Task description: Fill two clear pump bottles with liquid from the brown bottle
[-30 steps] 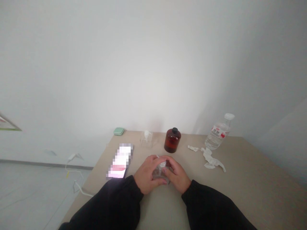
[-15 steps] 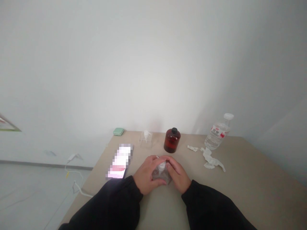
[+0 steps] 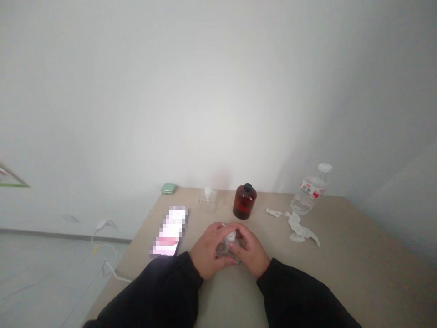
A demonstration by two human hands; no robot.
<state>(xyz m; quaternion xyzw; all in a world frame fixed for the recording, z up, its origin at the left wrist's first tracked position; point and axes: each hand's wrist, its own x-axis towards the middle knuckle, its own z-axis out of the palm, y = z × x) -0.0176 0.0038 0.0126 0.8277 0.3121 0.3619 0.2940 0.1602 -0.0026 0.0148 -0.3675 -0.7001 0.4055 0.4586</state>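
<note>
Between my hands, at the near middle of the table, stands a clear, squarish pump bottle [image 3: 222, 248] with a white top. My left hand [image 3: 210, 251] wraps its left side, thumb along the near edge and fingers over the far side. From the right, my right hand [image 3: 254, 253] closes around the white collar [image 3: 231, 236], its thumb on the near side and its fingers behind. The fingers hide part of the pump head. Beyond my hands sits a dark red-brown bottle [image 3: 244, 202] with a black cap.
A small clear box-shaped container [image 3: 207, 204] with a white top stands near the wall. To the left lie a lit phone [image 3: 170, 230] and a green case [image 3: 168, 188]. On the right are a water bottle [image 3: 309, 193] and crumpled tissue [image 3: 300, 228].
My right thumb has shifted left across the front of the collar, and the right hand has turned slightly. My left hand keeps its hold on the bottle.
</note>
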